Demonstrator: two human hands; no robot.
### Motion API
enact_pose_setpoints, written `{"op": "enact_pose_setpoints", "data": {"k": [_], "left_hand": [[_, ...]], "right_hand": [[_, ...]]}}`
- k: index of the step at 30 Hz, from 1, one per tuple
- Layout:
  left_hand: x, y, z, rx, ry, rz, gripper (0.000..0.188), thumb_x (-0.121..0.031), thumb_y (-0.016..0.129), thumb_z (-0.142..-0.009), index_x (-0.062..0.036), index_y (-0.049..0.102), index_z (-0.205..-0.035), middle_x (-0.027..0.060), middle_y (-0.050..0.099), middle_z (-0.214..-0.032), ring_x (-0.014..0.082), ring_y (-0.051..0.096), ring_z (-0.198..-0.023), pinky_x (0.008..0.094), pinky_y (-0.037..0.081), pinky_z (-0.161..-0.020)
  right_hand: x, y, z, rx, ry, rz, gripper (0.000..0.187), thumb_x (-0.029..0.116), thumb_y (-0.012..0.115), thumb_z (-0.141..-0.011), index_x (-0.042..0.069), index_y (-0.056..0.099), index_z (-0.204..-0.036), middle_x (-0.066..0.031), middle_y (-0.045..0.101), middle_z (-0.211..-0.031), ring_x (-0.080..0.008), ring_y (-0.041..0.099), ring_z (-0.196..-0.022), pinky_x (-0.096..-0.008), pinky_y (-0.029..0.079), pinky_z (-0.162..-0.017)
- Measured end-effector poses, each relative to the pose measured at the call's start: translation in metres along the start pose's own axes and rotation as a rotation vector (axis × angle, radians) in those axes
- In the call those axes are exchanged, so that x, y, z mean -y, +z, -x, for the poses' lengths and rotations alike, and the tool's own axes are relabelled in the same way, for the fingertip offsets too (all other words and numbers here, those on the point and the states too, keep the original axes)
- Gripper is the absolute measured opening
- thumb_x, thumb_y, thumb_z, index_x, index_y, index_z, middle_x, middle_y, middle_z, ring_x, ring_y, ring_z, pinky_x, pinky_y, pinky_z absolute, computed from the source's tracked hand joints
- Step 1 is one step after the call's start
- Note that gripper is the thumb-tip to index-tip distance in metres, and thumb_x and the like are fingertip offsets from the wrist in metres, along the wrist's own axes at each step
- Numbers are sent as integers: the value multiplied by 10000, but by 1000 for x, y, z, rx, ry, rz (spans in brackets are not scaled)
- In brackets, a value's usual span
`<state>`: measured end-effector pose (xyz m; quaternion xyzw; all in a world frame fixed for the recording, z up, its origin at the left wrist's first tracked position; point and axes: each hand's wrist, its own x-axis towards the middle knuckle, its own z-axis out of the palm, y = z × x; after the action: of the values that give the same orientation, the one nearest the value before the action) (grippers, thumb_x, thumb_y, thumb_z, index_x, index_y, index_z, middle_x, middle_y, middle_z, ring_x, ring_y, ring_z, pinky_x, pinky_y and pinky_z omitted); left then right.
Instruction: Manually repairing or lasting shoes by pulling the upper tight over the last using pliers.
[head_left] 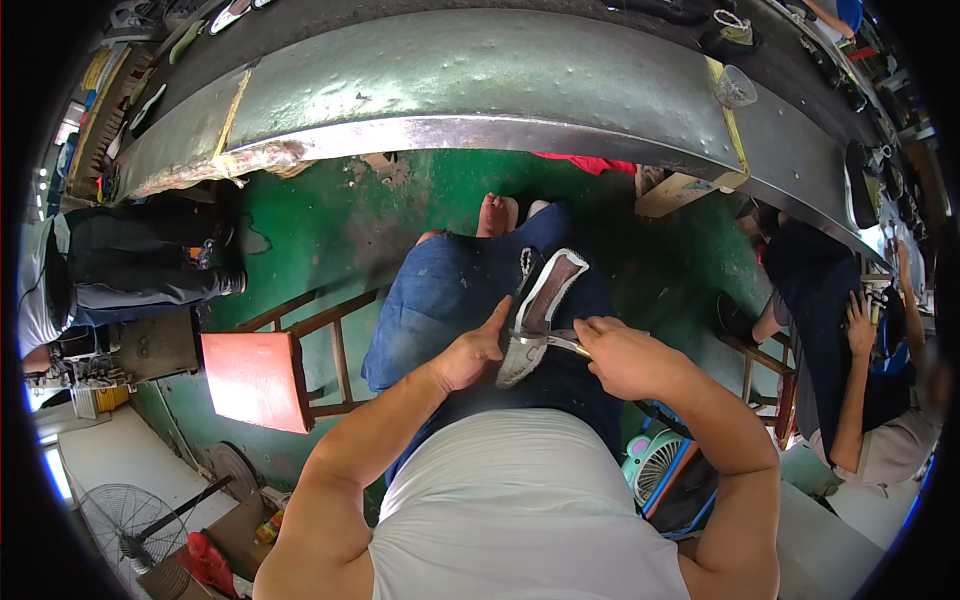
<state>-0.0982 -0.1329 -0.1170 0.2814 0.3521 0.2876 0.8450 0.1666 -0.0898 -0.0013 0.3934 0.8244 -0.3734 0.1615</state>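
Far left, a co-worker's legs in dark trousers (145, 258) and, lower down, a round wire-cage fan (115, 515). Next, a square stool with a shiny orange-red seat (253, 375) and wooden legs, on the worn green floor (330, 200). Across the top, a long dented grey metal surface (460, 70) with 2 yellow tape strips.

Center: left hand (470, 357) closed on the left side of a low shoe with a grey-white upper and a brownish inset bottom rimmed in white (550, 295) (some of the fingers hidden behind it). Shoe is tilted, bottom facing up, above the lap in dark blue cloth (420, 300). Dark piece with a white cord loop just beside its far end; can't tell if attached. Right hand (630, 355) clamped on the handle of a metal pincer-like tool (562, 343); tool head lies against the shoe. Hands apart, 1 on each side of the shoe.

Right of that, a small mint-green fan with round ears (655, 465) beside blue tubing, low down. Clear plastic cup (737, 86) on the surface near the right tape strip. Far right, a seated co-worker in a dark blue apron (815, 300), arms reaching toward the surface.
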Motion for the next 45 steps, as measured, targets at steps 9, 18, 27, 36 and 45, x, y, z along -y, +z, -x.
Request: {"op": "enact_pose_setpoints", "data": {"k": [9, 18, 27, 36, 45], "left_hand": [[21, 17, -20, -431, 10, 128, 828, -670, 226, -1026, -59, 252, -1585, 156, 362, -1578, 241, 359, -1429, 377, 263, -1189], [45, -3, -43, -793, 205, -569, 605, -415, 286, -1087, 45, 629, -1280, 277, 663, -1216, 386, 625, -1189, 382, 454, -1032], [25, 12, -35, -542, 578, -1152, 456, -223, 486, -1027, -12, 488, -1431, 288, 510, -1409, 450, 620, -1137, 436, 517, -982], [-20, 19, -28, -239, 171, -1527, 583, -286, 524, -1008, -223, 332, -1555, 340, 325, -1518, 475, 689, -865, 466, 600, -795], [-38, 30, -26, -44, -98, -1657, 643, -305, 501, -1022, -186, 227, -1592, 338, 306, -1536, 480, 653, -1056, 449, 545, -952]], "right_hand": [[-5, 17, -32, 73, -81, 11, 273, 161, 632, -899, -47, 590, -1070, -225, 682, -910, -424, 670, -856, -499, 532, -764], [-1, 57, -22, 16, 33, -396, 357, 180, 637, -892, -45, 540, -1152, -272, 637, -1044, -447, 633, -973, -495, 514, -855], [-21, 54, -18, -467, 138, -3, 431, 114, 630, -903, -88, 506, -1264, -256, 631, -1125, -405, 642, -997, -470, 536, -867], [-45, 27, -7, -214, 201, -440, 266, 223, 615, -955, -13, 594, -1074, -256, 665, -966, -439, 639, -945, -472, 502, -822], [-46, 58, -52, -434, 217, -251, 387, 342, 494, -1033, -35, 564, -984, -265, 659, -878, -456, 638, -855, -503, 500, -749]]}}
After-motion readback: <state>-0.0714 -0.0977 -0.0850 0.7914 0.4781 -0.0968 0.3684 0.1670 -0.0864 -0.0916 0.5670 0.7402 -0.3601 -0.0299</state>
